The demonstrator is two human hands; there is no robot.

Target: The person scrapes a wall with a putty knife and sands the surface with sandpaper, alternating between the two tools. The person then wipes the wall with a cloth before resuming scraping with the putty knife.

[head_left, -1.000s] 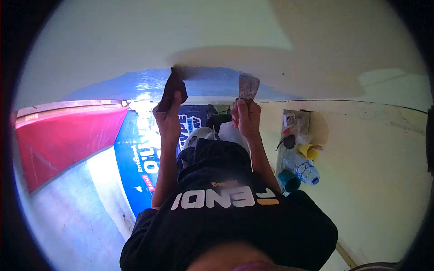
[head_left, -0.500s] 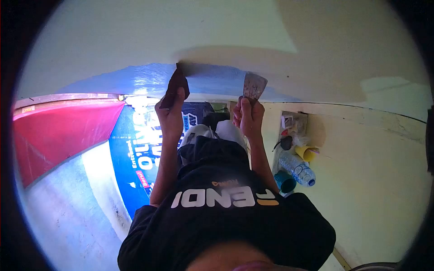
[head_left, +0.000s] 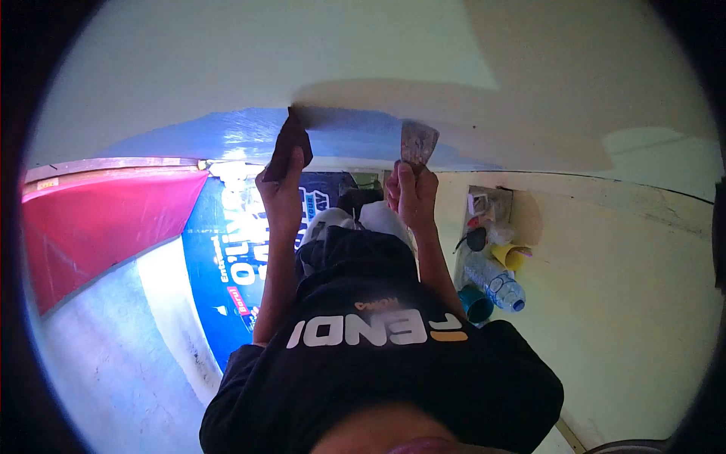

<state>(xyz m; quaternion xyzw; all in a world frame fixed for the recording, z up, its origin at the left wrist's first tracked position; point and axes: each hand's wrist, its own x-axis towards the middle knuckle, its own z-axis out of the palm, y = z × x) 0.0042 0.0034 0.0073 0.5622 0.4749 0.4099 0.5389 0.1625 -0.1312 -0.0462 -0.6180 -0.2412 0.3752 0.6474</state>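
Note:
My left hand [head_left: 282, 198] is closed around a dark brown, flat putty scraper [head_left: 291, 147]. The upper tip of this scraper meets the wall at the top border of a blue-grey patch [head_left: 352, 130]. To the right, my right hand [head_left: 417, 198] grips a putty knife [head_left: 419, 142] low on its blade side, thumb laid along it. Its broad metal blade is smeared with pale residue and points up, overlapping the right part of the patch. The knife's handle is hidden in my fist.
Pale wall [head_left: 378, 45] surrounds the patch. At left hang a red panel [head_left: 106, 227] and a blue printed banner [head_left: 219, 257]. On the right stand a plastic bottle [head_left: 495, 284], a yellow cup [head_left: 510, 256] and a teal cup [head_left: 475, 304].
Both hands, with the scraper and the putty knife, have shifted slightly left along the wall. The grips are the same.

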